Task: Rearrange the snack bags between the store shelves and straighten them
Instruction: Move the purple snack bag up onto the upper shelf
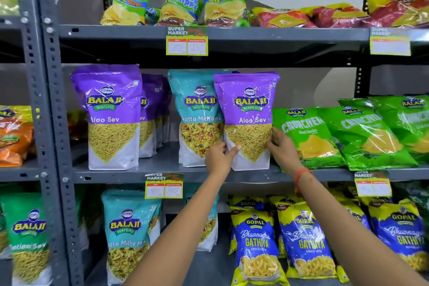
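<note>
A purple Aloo Sev bag [248, 109] stands upright at the front of the middle shelf [162, 173]. My left hand [219, 157] grips its lower left edge and my right hand [282, 146] holds its lower right side. Right behind it on the left stands a teal Khatta Mitha Mix bag [197, 114]. Another purple Aloo Sev bag [111, 114] stands at the shelf's left, with more purple bags [152, 111] lined up behind it.
Green Crunchex bags [348, 134] lean at the right of the middle shelf. Uncle Chipps bags [174, 9] fill the top shelf. Below are a teal mix bag [130, 234] and blue Gopal Gathiya bags [278, 244]. A grey upright post [46, 123] stands at left.
</note>
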